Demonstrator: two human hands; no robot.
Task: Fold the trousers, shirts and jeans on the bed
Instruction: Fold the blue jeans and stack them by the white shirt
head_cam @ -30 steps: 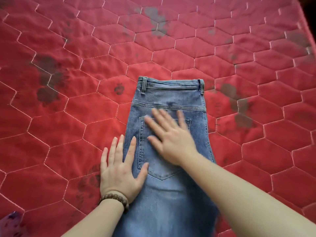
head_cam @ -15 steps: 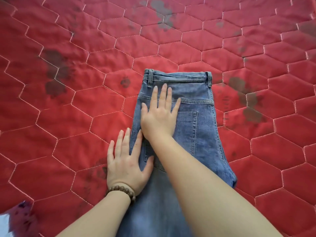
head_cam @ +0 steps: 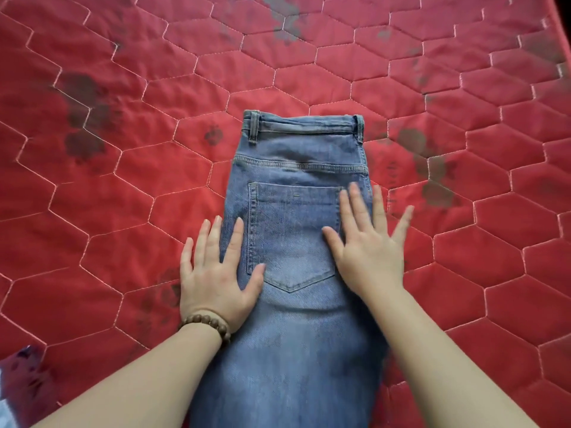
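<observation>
The jeans (head_cam: 296, 242), folded lengthwise, are laid on the red quilted bed (head_cam: 123, 180), waistband at twelve o'clock. The left hand (head_cam: 216, 273) is pressed flat at nine o'clock, the right hand (head_cam: 367, 251) at three, fingers (head_cam: 355, 205) spread. The denim is judged heavy and limp; the leg ends, out of view at six, are best gripped.

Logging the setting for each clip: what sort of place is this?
Most likely a bedroom, on a bed. A red quilted cover with hexagon stitching fills the view, jeans lie flat on it, and the left hand and right hand press them flat.
</observation>
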